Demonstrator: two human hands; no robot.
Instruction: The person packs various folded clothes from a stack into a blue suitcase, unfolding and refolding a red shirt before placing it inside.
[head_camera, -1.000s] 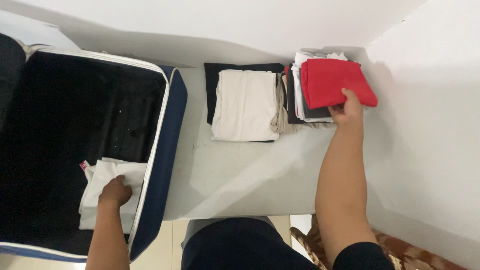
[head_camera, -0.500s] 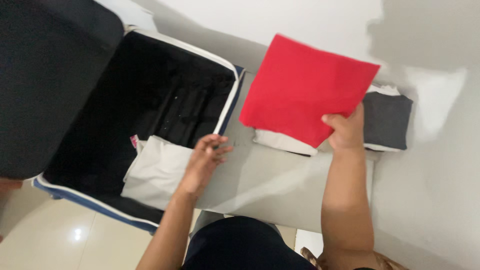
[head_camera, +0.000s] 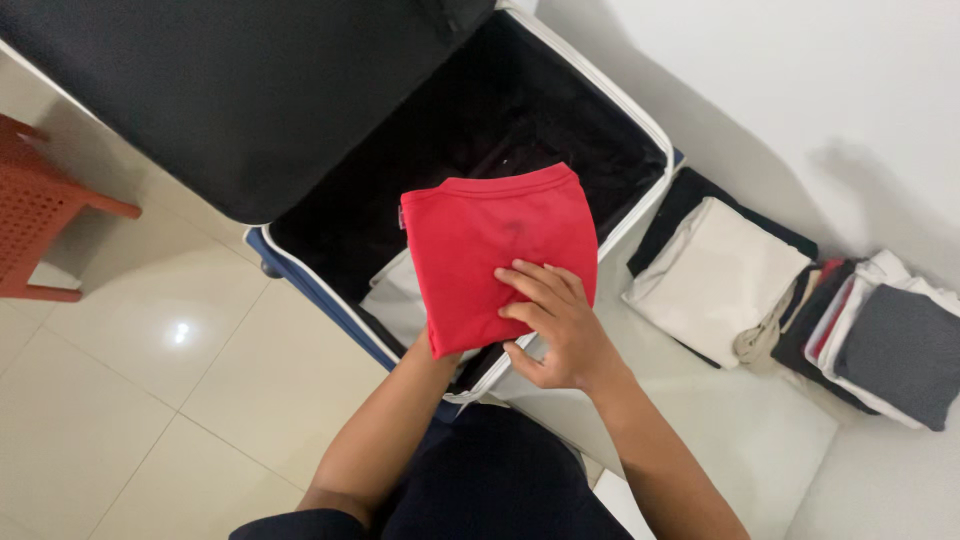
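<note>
The right hand (head_camera: 555, 325) lay flat on a folded red shirt (head_camera: 495, 250), fingers spread and pressing it; the left hand was hidden under the shirt, so its grip could not be told; the shirt hung over the open suitcase (head_camera: 450, 150), above a white garment (head_camera: 395, 300); at 3 o'clock, 2 stacks of folded clothes (head_camera: 800, 310) sat on the tabletop (head_camera: 740, 450).

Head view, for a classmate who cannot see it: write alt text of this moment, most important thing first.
A person holds a folded red shirt over an open navy suitcase, right hand flat on top, left hand hidden beneath it. A folded white garment lies inside the suitcase; a folded cream garment and a stack of folded clothes sit on the white table.
</note>
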